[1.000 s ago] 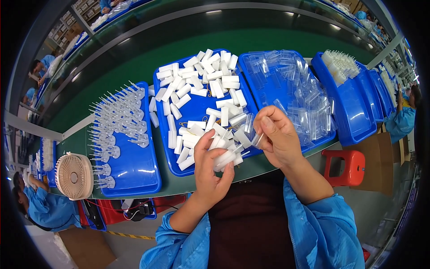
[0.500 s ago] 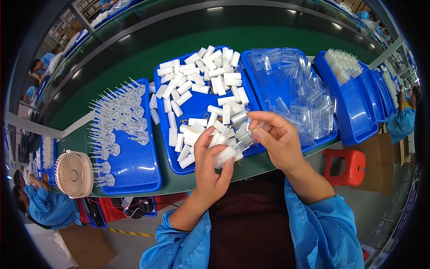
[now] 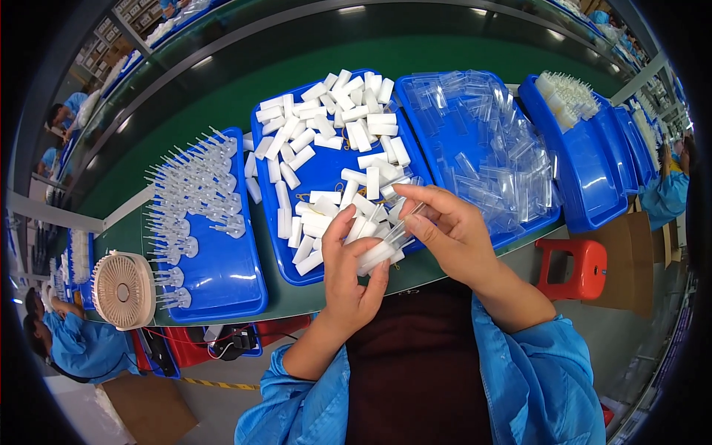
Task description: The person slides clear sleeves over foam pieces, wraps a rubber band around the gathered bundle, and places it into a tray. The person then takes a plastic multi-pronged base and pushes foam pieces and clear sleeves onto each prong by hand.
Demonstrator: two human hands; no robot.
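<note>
My left hand [image 3: 345,273] is closed around a white cylindrical piece [image 3: 377,256], thumb on its near side, over the front of the middle blue tray. Thin clear prongs stick out of that piece toward the right. My right hand [image 3: 452,236] pinches a clear plastic tube [image 3: 412,215] between thumb and fingers, beside the prongs. The tube's near end is at or over the prongs; I cannot tell how far. Beneath and beyond both hands lie many white blocks [image 3: 319,126] in the middle tray [image 3: 326,167].
To the right, a blue tray [image 3: 437,152] holds clear plastic tubes [image 3: 512,170]; another blue tray [image 3: 597,174] stands beyond it. On the left, a blue tray [image 3: 222,278] carries clear pronged pieces [image 3: 200,185], with a beige fan [image 3: 124,291] alongside. A red stool [image 3: 571,268] stands at right.
My right hand has moved a little left, bringing the clear tube closer to the prongs of the white piece. My left hand keeps its hold almost in place.
</note>
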